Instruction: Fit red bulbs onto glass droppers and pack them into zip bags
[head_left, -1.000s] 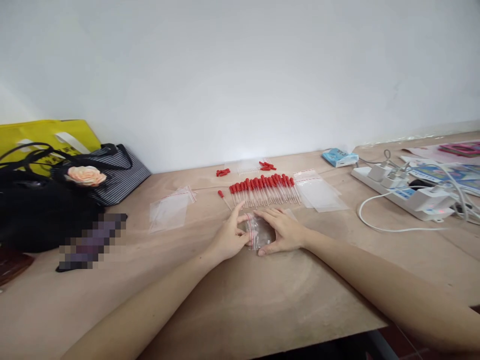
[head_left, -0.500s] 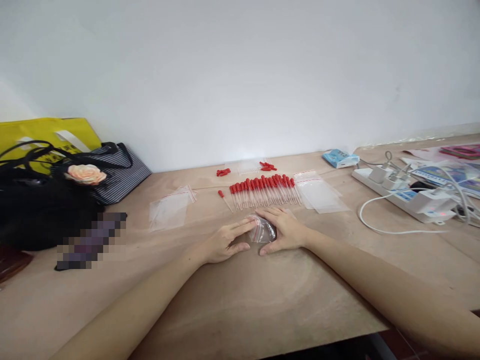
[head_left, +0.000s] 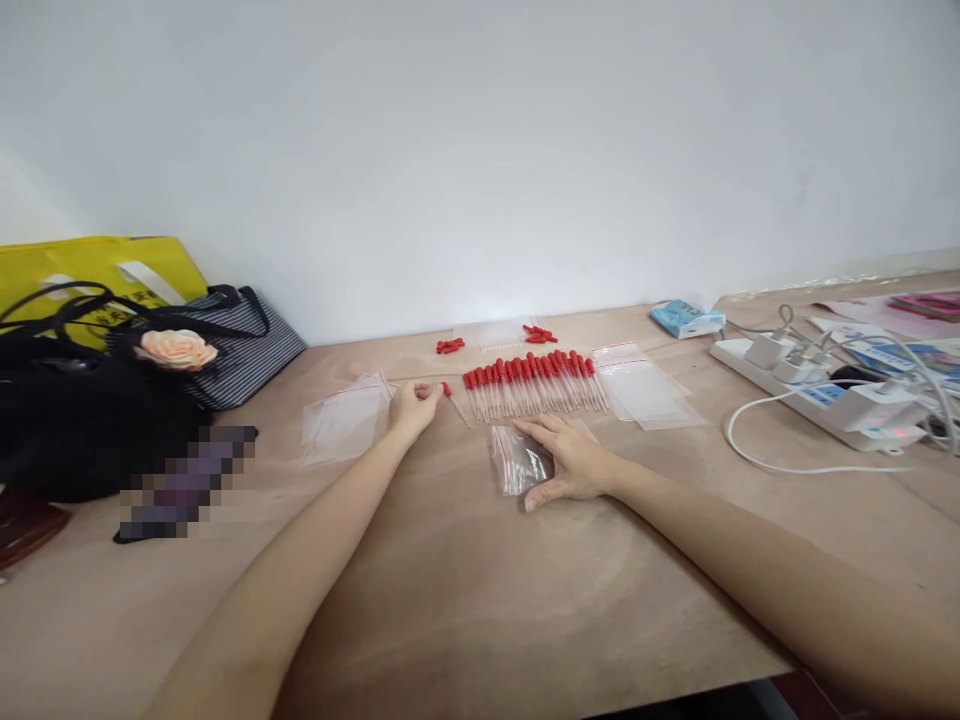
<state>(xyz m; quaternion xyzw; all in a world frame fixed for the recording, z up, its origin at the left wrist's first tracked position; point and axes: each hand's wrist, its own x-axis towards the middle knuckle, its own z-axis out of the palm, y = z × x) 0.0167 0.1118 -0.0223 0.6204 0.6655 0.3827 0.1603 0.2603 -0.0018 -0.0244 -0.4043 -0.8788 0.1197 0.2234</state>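
My left hand (head_left: 416, 408) has its fingers closed at the red bulb of a single clear dropper (head_left: 459, 408), left of the row. Spread over the near zip bag (head_left: 517, 462), my right hand (head_left: 574, 458) rests with thumb and fingers apart. Beyond the hands, several red-topped droppers (head_left: 529, 385) lie side by side in a row. Flat clear zip bags (head_left: 345, 420) are left of my left hand, and another pile of bags (head_left: 649, 390) lies to the right of the row.
Loose red bulbs (head_left: 450, 346) and more red bulbs (head_left: 538, 334) lie at the back. A white power strip (head_left: 832, 400) with cables and a blue packet (head_left: 686, 318) are on the right. A striped bag (head_left: 259, 350) and black bag (head_left: 90, 420) stand left.
My left hand has left the near zip bag and moved forward and left to the single dropper, its fingers now closed there. My right hand stays on the bag.
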